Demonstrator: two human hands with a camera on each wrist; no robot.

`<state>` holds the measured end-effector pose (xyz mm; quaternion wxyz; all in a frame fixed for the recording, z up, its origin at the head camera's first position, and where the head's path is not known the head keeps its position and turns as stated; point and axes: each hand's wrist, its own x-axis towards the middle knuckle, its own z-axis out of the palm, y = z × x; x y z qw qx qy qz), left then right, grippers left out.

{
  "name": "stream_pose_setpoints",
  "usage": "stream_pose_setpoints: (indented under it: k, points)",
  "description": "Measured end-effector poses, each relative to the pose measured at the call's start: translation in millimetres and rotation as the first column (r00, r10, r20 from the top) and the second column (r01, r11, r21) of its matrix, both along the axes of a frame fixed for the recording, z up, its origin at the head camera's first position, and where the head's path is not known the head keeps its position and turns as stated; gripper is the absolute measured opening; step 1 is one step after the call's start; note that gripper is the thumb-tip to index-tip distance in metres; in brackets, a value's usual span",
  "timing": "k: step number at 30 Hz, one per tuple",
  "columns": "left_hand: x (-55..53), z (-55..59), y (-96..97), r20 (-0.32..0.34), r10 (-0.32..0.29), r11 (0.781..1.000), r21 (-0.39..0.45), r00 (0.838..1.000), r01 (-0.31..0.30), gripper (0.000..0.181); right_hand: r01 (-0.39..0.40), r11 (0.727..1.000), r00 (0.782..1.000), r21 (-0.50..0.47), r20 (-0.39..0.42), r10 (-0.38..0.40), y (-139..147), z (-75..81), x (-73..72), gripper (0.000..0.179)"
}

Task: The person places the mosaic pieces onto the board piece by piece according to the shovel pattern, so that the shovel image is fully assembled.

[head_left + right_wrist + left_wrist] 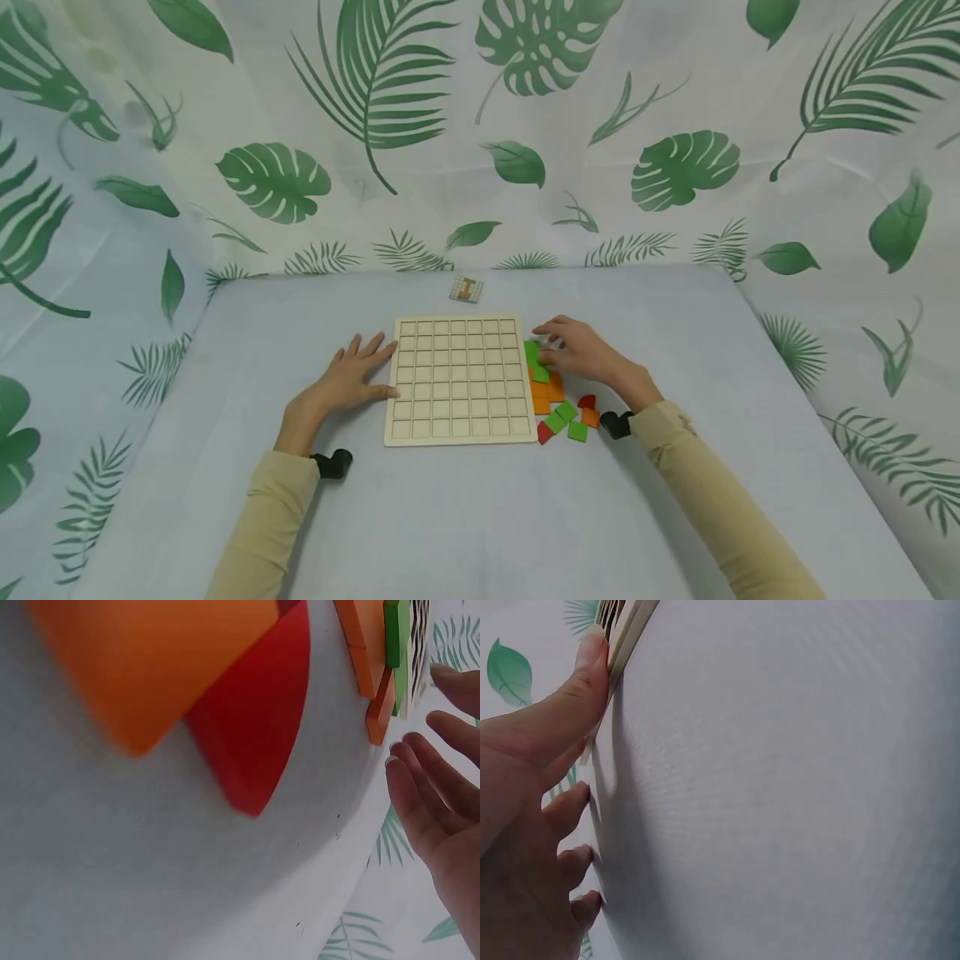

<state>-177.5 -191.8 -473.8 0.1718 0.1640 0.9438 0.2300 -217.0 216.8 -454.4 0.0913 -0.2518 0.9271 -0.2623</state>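
A pale wooden grid board (pixel 461 379) lies on the table with its square cells bare. My left hand (pixel 341 383) is spread at its left edge, and the thumb (pixel 591 652) touches the rim in the left wrist view. On the other side, my right hand (pixel 581 350) hovers by green pieces (pixel 532 353) along the board's right edge. Its fingers are loosely bent, and the right wrist view shows nothing between them. Orange pieces (pixel 541 392) lie just nearer, beside the board.
Nearer the front right are loose small pieces: a red one (pixel 545 432), a green square (pixel 577 431), an orange one (pixel 590 417) and a red rounded one (pixel 259 712). A small patterned card (pixel 467 289) lies behind the board. Leaf-printed cloth (pixel 450 192) rises behind the table.
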Motion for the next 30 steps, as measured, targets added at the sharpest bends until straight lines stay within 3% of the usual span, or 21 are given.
stream_pose_setpoints:
  k: [5, 14, 26, 30]
  points:
    - [0.9, -1.1, -0.4, 0.007, -0.010, 1.000, 0.001, 1.000, 0.010, 0.088, -0.011, 1.000, 0.999, 0.018, 0.031, 0.010, -7.3, -2.2, -4.2, 0.037]
    - [1.2, -1.8, -0.8, 0.017, 0.001, 1.000, 0.011, 1.000, -0.001, 0.088, -0.004, 0.996, 1.000, 0.088, 0.009, 0.003, -13.9, -6.7, -4.7, 0.034]
    - [13.1, -1.6, 9.1, -0.026, -0.007, 1.000, 0.009, 1.000, 0.007, 0.088, 0.077, 0.997, 0.997, 0.013, 0.007, -0.077, -9.7, -9.2, -1.9, 0.017]
    - [14.1, -5.9, 9.9, -0.049, 0.008, 1.000, 0.021, 0.999, -0.007, 0.089, 0.047, 0.999, 0.998, 0.001, -0.045, -0.047, -7.2, -8.3, -2.2, 0.018]
